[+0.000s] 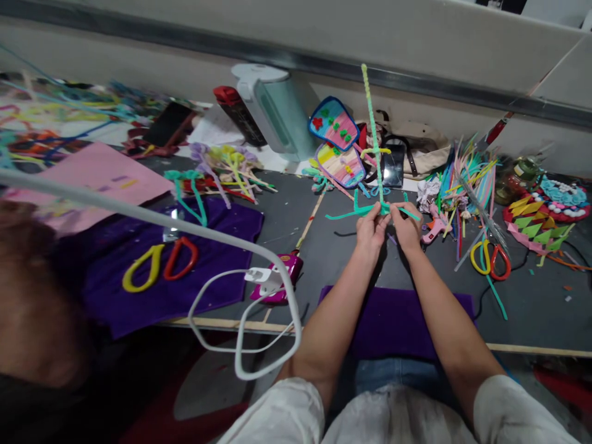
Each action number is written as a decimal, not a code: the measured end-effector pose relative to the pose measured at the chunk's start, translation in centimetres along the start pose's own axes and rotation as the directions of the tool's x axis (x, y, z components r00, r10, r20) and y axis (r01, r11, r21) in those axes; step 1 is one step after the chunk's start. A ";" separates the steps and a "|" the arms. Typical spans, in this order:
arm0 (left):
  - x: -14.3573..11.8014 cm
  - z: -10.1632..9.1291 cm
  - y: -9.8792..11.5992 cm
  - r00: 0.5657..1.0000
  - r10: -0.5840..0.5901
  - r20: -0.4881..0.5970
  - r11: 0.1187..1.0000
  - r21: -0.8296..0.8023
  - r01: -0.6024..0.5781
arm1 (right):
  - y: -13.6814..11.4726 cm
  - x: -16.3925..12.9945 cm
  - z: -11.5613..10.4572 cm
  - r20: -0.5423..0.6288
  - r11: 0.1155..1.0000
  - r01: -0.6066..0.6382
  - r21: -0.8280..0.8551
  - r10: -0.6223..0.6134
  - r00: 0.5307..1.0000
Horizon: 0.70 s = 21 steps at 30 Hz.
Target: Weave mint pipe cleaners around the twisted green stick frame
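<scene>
**Green pipe-cleaner piece (378,166): tall stem, hold only at the bottom**

Right of centre in the upper half of the frame, it rises over the dark desk (314,259). The left hand (370,225) and right hand (406,228) both pinch its base, where side arms (341,216) spread out; how hard they press, I cannot tell. With nothing steadying the upper length, a sharp twist below could whip the tip over, kink the stem or tilt the yellow crosspiece (369,150). If the join at the base is loose, a side arm might slip round or pull free. The right-hand end lies near the pink glue gun (433,229), so a sideways jerk could catch there or in the loose stems (472,185).
</scene>
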<state>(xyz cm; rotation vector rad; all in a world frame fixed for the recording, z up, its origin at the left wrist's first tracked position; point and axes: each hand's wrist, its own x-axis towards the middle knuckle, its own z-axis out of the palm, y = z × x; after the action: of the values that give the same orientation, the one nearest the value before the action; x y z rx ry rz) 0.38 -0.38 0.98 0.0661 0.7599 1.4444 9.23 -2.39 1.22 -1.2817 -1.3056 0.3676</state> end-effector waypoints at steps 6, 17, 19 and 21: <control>-0.4 0.2 -0.1 1.000 -0.011 -0.017 0.999 0.031 0.011 | 0.9 0.3 0.2 -0.078 0.981 -0.183 0.061 0.187 0.979; -0.7 0.1 -0.3 0.999 0.050 0.006 0.994 0.099 -0.050 | 2.5 0.6 0.3 -0.079 0.954 -0.244 0.175 0.261 0.962; -0.7 0.1 -0.4 0.999 0.045 0.019 0.994 0.097 -0.047 | 2.6 0.7 0.1 -0.109 0.963 -0.216 0.161 0.234 0.966; -0.6 0.1 -0.5 0.999 0.036 0.027 0.994 0.104 -0.039 | 2.7 0.8 0.0 -0.116 0.956 -0.222 0.193 0.247 0.962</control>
<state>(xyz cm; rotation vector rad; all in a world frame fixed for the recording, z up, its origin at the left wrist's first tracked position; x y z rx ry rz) 0.87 -1.01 1.06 0.1796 0.8175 1.4362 10.64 -0.86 -0.62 -1.2886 -0.9814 0.5411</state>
